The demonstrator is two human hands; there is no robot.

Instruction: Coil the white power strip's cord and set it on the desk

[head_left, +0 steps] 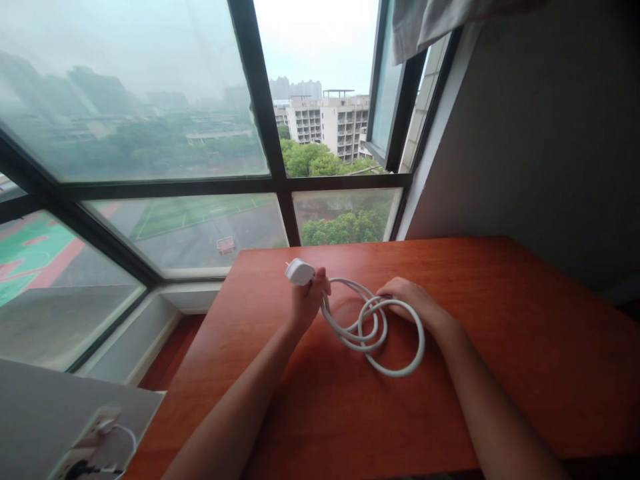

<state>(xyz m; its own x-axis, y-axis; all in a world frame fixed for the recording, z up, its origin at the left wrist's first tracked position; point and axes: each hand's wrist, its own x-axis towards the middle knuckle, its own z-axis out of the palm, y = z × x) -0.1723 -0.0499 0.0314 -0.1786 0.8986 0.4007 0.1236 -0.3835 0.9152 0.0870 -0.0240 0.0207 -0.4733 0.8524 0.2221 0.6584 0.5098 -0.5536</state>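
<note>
A white plug (301, 271) with metal prongs pointing left sticks up from my left hand (309, 300), whose fingers are wrapped round its base and the cable beside it. From there a thick white cable (417, 347) runs in several loose loops over the middle of the wooden table. My right hand (403, 293) rests at the far right side of the loops, fingers curled against the cable. Its fingertips are partly hidden behind the hand and cable, but they look closed on it. The far end of the cable cannot be made out.
The reddish-brown table (500, 300) reaches up to a dark-framed window (280, 183), with one pane (395, 87) swung outward. A grey wall (525, 133) stands at the right. Low at the left is a wall socket (95, 433) with plugs and cords in it.
</note>
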